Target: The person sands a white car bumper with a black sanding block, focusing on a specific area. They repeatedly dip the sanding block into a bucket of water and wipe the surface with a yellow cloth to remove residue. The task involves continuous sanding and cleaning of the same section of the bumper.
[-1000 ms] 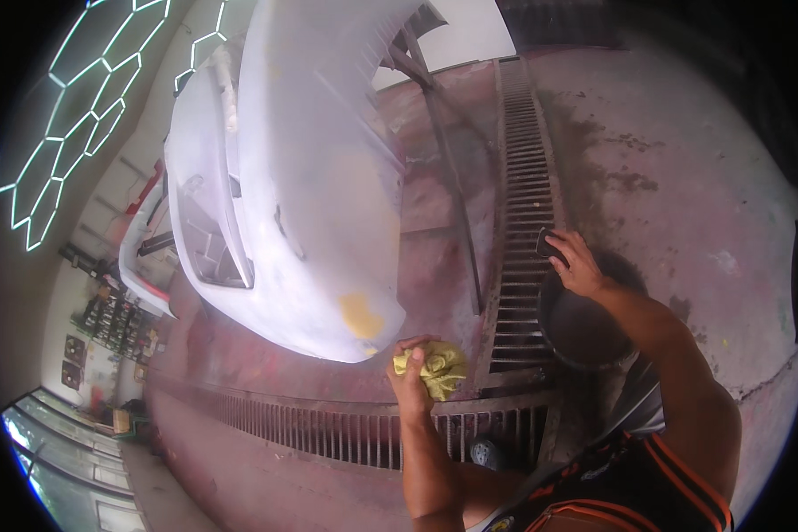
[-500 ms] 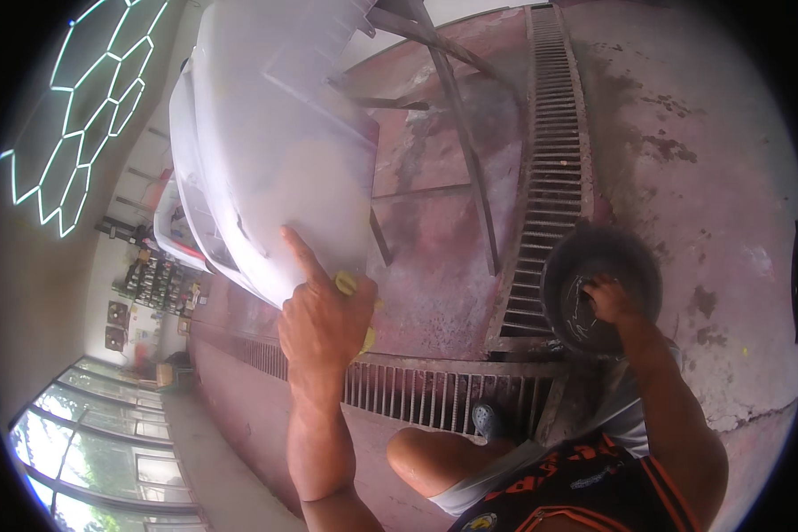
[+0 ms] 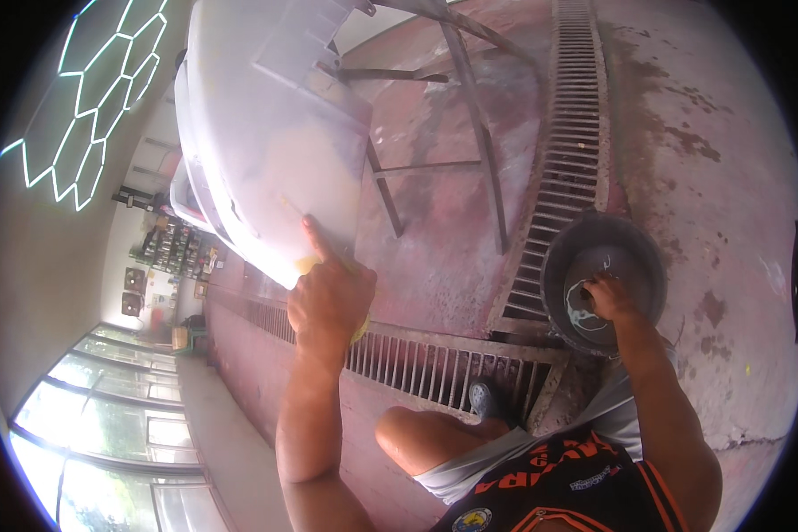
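My left hand [image 3: 332, 297] is against the lower end of a large white car body panel [image 3: 306, 160], probably a bumper. Its index finger is stretched along the surface while the other fingers curl round a thin yellow pad [image 3: 361, 330], mostly hidden by the hand. At the right, my right hand [image 3: 606, 297] reaches down into a dark round bucket [image 3: 556, 293]. Pale streaks, perhaps water reflections or foam, show beside those fingers. The fingertips are hidden, so whether they grip anything cannot be seen.
A metal stand [image 3: 479, 133] is under and beside the panel. Slatted drain grates [image 3: 569, 160] run beside the bucket and in front of my foot [image 3: 486, 399]. Shelves with small items [image 3: 176, 248] line the far left wall, near large windows [image 3: 106, 426].
The view has shifted a little. My left hand has turned slightly on the panel, its pad now showing at both sides of the hand. My right hand stays in the bucket.
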A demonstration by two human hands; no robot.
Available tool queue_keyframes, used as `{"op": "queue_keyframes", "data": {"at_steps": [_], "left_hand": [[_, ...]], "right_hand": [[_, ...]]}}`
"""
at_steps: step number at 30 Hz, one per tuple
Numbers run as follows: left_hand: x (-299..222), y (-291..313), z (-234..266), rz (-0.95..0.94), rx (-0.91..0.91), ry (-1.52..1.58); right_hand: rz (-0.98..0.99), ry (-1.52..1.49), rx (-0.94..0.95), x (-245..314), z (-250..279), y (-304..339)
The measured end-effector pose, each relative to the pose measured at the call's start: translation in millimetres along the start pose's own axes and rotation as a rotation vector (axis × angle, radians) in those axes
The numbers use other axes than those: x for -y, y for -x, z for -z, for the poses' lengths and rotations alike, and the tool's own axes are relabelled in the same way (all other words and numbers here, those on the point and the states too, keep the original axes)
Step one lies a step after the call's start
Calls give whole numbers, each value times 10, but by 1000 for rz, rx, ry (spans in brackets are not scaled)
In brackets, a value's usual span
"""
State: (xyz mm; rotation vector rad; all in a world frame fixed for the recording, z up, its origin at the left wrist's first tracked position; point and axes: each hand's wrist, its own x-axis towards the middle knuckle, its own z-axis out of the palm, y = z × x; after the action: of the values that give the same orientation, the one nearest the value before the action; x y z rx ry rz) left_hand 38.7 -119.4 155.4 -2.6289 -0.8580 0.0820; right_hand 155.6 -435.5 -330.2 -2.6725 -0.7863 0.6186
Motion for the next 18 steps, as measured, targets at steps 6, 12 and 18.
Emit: {"op": "queue_keyframes", "data": {"at_steps": [6, 12, 18], "left_hand": [[48, 56, -15, -24, -57, -7], [13, -194, 350, 9, -93, 32], [-358, -156, -317, -308, 165, 408]], "right_hand": [[18, 25, -32, 71, 55, 63], [-5, 2, 10, 147, 174, 81], [-4, -60, -50, 97, 196, 78]]}}
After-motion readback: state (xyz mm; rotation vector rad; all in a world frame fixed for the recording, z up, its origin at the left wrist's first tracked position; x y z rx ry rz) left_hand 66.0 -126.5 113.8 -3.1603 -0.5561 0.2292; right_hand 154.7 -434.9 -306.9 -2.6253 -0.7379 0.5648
